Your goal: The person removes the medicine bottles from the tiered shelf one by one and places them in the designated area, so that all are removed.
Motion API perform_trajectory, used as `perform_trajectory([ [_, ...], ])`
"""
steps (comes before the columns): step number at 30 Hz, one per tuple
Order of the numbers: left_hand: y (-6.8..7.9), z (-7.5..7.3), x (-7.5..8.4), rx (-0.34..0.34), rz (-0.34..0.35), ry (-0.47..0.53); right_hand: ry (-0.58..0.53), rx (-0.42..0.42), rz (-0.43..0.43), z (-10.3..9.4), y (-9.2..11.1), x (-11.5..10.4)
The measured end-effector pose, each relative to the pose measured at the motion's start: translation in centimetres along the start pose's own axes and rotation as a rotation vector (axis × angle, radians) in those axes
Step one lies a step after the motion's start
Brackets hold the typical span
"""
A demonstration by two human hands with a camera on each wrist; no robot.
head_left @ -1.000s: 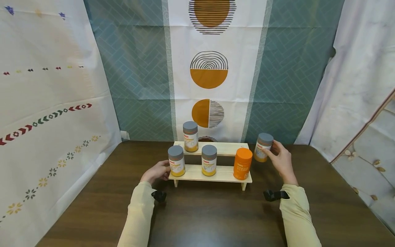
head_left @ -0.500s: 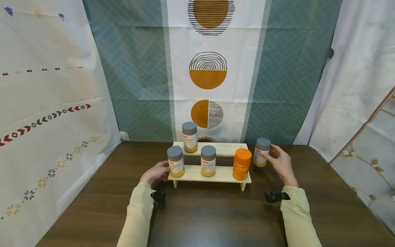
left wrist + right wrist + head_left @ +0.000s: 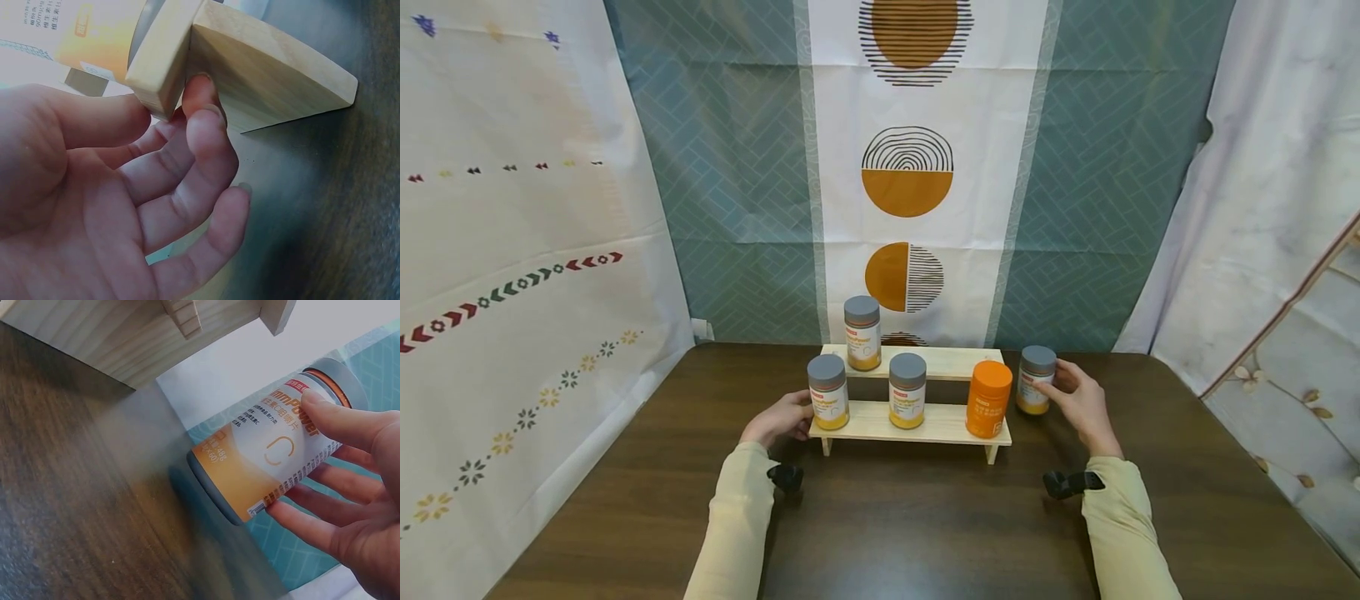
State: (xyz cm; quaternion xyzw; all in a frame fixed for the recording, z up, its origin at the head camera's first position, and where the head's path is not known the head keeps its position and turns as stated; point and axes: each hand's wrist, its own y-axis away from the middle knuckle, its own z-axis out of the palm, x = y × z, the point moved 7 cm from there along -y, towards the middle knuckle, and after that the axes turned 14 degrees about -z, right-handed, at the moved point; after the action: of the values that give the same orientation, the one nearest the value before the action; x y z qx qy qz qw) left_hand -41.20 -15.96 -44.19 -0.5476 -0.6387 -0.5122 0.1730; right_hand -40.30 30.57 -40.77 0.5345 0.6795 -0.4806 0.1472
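Note:
My right hand (image 3: 1081,408) holds a supplement jar (image 3: 1034,390) upright beside the right end of a two-step wooden rack (image 3: 946,423). Thumb and fingers wrap the jar's label in the right wrist view, and its base is right at the tabletop. The jar has a grey lid and a white and yellow label. At the rack's left end, my left hand (image 3: 781,417) pinches the lower board's edge (image 3: 164,53) between thumb and fingers. Two grey-lidded jars, left (image 3: 829,396) and middle (image 3: 907,396), stand on the lower step with an orange jar (image 3: 988,404). Another grey-lidded jar (image 3: 862,337) stands on the upper step.
The rack stands on a dark wooden table (image 3: 895,525). A green and white patterned cloth (image 3: 737,167) hangs behind the table. White patterned cloths hang at the left (image 3: 512,217) and right (image 3: 1285,167). Black straps circle both wrists.
My right hand has lowered its jar toward the table, and the jar has gone from tilted to upright. The left hand stays at the rack's left end. The jars on the rack have not moved.

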Motion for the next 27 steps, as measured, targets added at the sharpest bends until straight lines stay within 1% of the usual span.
perform_trajectory([
  [6,0.0,0.1,0.0,-0.001,-0.006,-0.006,-0.010,-0.011,0.022,0.2,0.3,0.5],
  [11,-0.1,0.1,-0.1,-0.001,-0.010,-0.005,-0.021,-0.027,0.011,0.5,0.5,0.8],
  [14,-0.1,0.1,-0.1,-0.002,-0.008,-0.006,-0.039,-0.046,0.008,0.6,0.5,0.8],
  [23,-0.2,0.0,-0.1,-0.001,0.005,-0.009,-0.075,-0.108,0.043,1.0,0.5,1.1],
  [27,-0.1,0.0,-0.1,0.000,0.005,-0.012,-0.080,-0.127,0.044,1.2,0.5,1.0],
])
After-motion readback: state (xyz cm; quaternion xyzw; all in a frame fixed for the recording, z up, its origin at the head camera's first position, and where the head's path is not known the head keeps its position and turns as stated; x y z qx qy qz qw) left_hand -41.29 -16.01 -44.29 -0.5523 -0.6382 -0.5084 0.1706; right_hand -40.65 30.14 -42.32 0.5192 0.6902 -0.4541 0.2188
